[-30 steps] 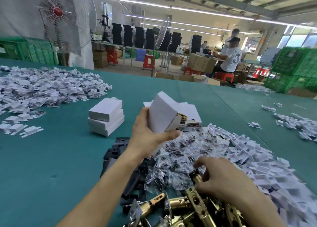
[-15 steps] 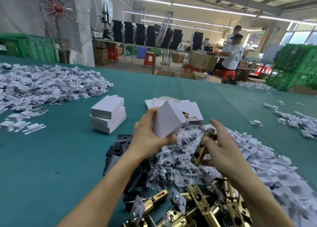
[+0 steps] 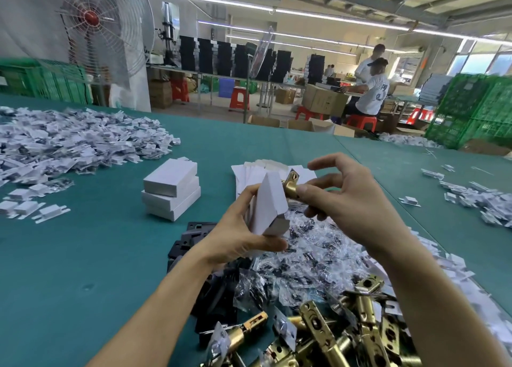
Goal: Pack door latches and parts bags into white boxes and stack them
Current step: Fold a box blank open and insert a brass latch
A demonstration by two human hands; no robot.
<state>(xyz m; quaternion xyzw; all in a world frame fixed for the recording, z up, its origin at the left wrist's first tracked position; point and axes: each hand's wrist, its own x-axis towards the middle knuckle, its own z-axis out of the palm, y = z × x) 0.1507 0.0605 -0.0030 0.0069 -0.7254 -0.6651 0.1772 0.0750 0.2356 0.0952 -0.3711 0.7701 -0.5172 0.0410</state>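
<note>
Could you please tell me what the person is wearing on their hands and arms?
Both are bare: the left hand and right hand wear no gloves, and I see no ring, watch or wristband. The forearms are uncovered down to the picture's edge, so no sleeve shows.

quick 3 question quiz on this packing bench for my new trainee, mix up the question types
1. True or false: the left hand is empty.
2. What does the right hand pinch? A) a brass latch B) a clear parts bag C) a black plate
3. Fill the gap: the stack of white boxes stands on the table to the ____ of the left hand.

Key
1. False: it grips a white box.
2. A
3. left
</note>
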